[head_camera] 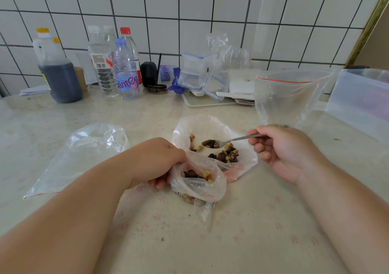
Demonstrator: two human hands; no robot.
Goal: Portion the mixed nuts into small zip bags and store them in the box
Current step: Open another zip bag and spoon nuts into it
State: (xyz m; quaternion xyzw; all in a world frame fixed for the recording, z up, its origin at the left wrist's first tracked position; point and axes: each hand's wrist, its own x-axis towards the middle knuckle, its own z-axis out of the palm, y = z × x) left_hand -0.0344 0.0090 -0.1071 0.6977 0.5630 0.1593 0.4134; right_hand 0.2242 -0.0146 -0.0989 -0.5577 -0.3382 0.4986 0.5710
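We've got the left hand (156, 164) gripping a small zip bag (197, 184) by its rim, fingers curled round the plastic, mouth held open and facing up; a few mixed nuts already sit inside it. Right hand (282, 151) pinches the handle of a metal spoon (223, 142), bowl loaded with nuts and hovering over the plate (212, 126), just behind the small bag's mouth. The plate is lined with clear plastic and holds the remaining pile of mixed nuts (226, 155), mostly on its right half, a few strays on the left. An empty zip bag (84, 153) lies flat on the table (252, 231), left of the left forearm. Another large zip bag (288, 98) with a red seal stands open behind the right hand. Translucent storage box (362, 103) at the far right edge, well apart from the plate. Against the tiled wall: bottles (126, 71), a dark jug (59, 73), small lidded containers (195, 73).
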